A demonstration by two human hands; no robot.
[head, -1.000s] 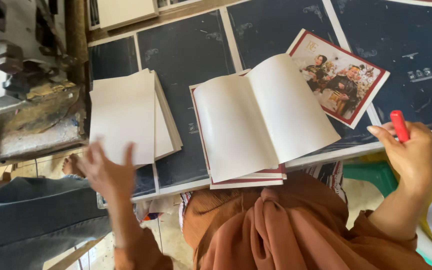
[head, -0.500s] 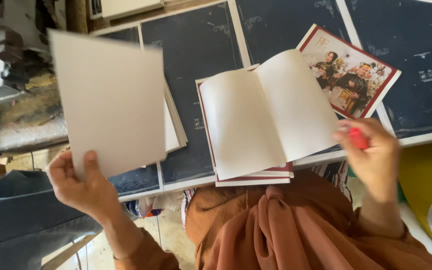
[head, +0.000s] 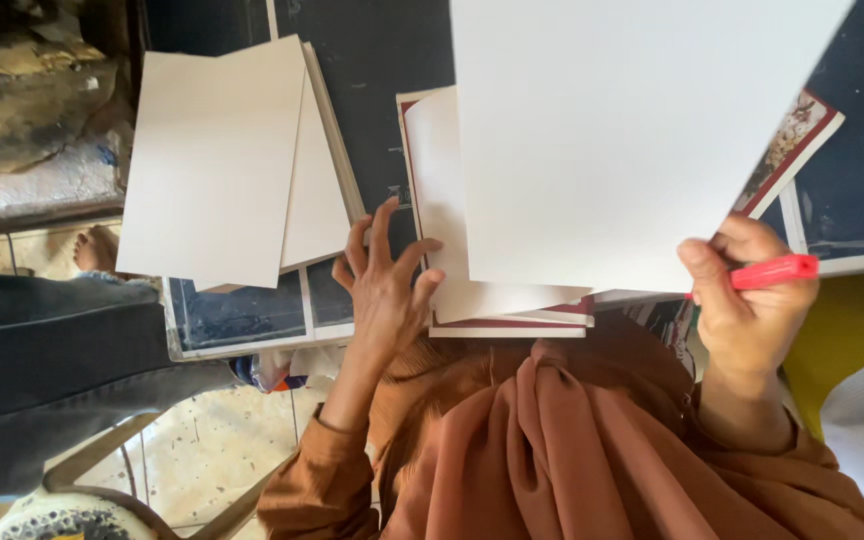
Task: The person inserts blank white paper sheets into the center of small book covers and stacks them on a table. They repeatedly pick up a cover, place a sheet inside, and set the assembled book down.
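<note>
Over the dark bench (head: 372, 50), the right hand (head: 747, 300) pinches a red marker (head: 774, 271) and white sheet (head: 632, 130); the left hand (head: 384, 285) presses spread fingers on the open book (head: 442, 200).

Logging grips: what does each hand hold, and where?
Right hand grips a red pen at its lower end. Left hand holds nothing, fingertips on the book.

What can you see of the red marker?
The red marker is a slim, plastic-looking stick, lying roughly level and pointing right. Only its right end shows; the rest is hidden inside the right hand, whose fingers wrap it. It sits at the table's near edge, just below the large white sheet. Cap or tip cannot be told.
</note>
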